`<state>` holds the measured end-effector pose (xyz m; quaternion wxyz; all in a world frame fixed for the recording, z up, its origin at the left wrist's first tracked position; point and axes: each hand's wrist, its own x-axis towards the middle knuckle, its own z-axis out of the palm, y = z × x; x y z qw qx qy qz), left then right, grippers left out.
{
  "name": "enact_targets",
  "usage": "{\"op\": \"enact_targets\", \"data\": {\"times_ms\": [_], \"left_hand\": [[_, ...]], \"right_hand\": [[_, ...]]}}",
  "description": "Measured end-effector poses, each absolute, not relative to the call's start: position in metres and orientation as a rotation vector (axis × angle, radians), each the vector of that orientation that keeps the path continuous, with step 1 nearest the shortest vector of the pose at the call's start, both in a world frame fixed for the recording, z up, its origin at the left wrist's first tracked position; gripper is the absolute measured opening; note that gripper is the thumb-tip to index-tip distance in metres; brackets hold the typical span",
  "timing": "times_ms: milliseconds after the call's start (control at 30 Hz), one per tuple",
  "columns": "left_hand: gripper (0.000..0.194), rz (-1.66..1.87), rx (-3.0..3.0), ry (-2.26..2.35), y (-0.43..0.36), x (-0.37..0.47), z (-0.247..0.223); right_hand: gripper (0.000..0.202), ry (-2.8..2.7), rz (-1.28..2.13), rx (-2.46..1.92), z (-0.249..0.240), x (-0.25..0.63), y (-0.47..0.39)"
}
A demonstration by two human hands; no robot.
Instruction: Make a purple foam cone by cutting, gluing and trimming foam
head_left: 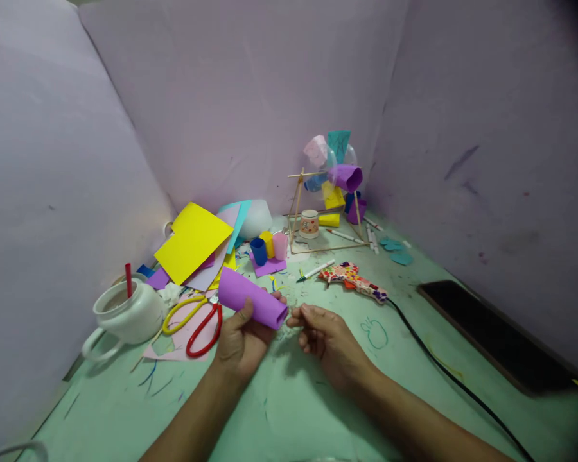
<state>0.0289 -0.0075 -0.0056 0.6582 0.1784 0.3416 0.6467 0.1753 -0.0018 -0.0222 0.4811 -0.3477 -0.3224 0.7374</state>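
The left hand (241, 340) holds a purple tube (253, 299) of rolled paper, thumb on the near side and fingers wrapped behind it, so its grip is closed on the roll. The tube hangs just above the worktop (289, 398), tilted, its open end pointing right and toward the person. The right hand (325, 337) sits just beside that open end; its fingers are curled and the fingertips are pinched close together at the tube's rim. Whether they hold a scrap or an edge cannot be told, and nothing shows between them.

Left of the hands lie scissors (197, 321) with red and yellow handles, on loose paper beside a white pot (125, 314). Behind the tube a yellow sheet (192, 242) tops a stack of coloured paper. A glue gun (354, 280) lies to the right of the tube, with its black cord (443, 369) running along the worktop past the right forearm.

The likeliest slip is the roll springing open: paper curled like this wants to unwind if the left thumb eases. Too firm a squeeze would instead crease or flatten the tube. The cord lies close to the right arm, so a broad sweep could snag it and drag the gun. The scissors rest close under the left wrist.
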Motion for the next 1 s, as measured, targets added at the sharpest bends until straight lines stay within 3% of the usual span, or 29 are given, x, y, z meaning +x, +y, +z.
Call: {"op": "enact_targets", "data": {"times_ms": [133,400,567,800,867,1000], "left_hand": [[0.015,1.493,0.277,0.787,-0.002,0.026,-0.007],[0.023,1.391,0.293,0.816,-0.009,0.04,-0.002],[0.027,1.366,0.437,0.85,-0.012,0.044,-0.002],[0.047,1.521,0.82,1.01,-0.006,-0.001,0.007],[0.055,1.44,0.999,1.091,-0.006,-0.019,0.013],[0.054,0.948,1.261,1.104,-0.012,-0.024,0.022]], "right_hand": [[0.031,-0.961,1.525,-0.95,-0.02,0.178,0.0],[0.058,-1.375,1.204,-0.957,-0.012,0.165,-0.003],[0.045,-1.459,1.193,-0.955,-0.022,0.166,0.003],[0.046,-1.606,1.175,-0.79,-0.01,0.197,0.017],[0.045,-1.704,1.196,-0.715,-0.004,0.207,0.019],[0.044,-1.84,1.311,-0.604,0.005,0.213,0.016]]}}
